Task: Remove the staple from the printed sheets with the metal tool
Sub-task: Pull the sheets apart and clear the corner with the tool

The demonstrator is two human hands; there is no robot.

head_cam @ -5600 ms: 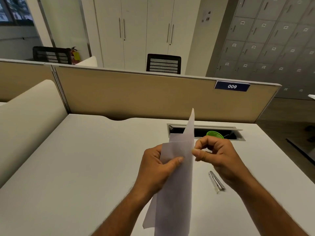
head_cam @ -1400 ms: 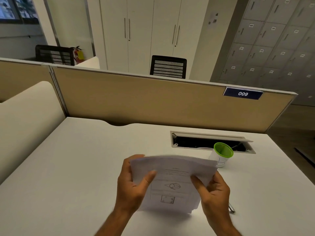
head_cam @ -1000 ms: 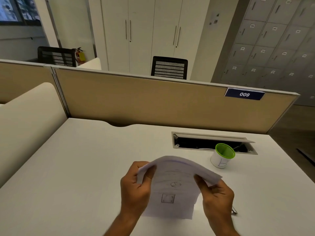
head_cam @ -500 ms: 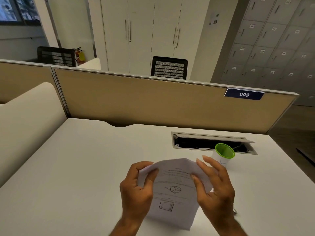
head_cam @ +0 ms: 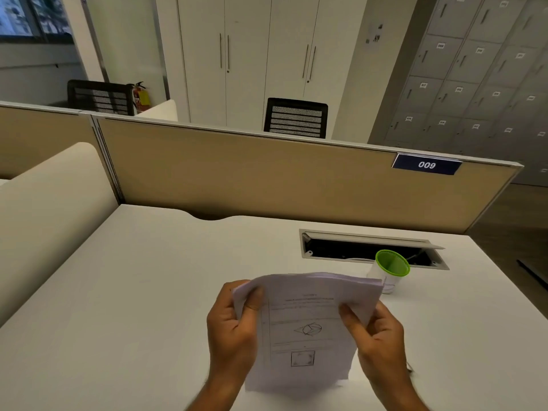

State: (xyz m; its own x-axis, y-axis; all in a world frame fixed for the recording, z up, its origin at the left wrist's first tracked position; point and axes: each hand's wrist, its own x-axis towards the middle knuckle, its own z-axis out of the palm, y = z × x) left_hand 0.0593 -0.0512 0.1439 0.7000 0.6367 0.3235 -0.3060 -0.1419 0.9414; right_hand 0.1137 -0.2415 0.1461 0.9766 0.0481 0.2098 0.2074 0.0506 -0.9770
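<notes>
The printed sheets (head_cam: 308,330), white paper with line drawings of shapes and a small square, are held upright above the white desk (head_cam: 133,292). My left hand (head_cam: 234,330) grips their upper left corner, thumb on the front. My right hand (head_cam: 376,336) grips the upper right edge, thumb on the front. A sliver of the metal tool (head_cam: 409,367) shows on the desk just behind my right wrist; most of it is hidden. No staple can be made out.
A small white cup with a green rim (head_cam: 390,269) stands on the desk just beyond the sheets' right corner. Behind it is an open cable tray slot (head_cam: 367,247). A beige partition (head_cam: 267,176) closes off the desk's far side.
The sheets went from folded and edge-on to face-up and spread between both hands. In the last half second my right hand's fingers closed onto the right edge.
</notes>
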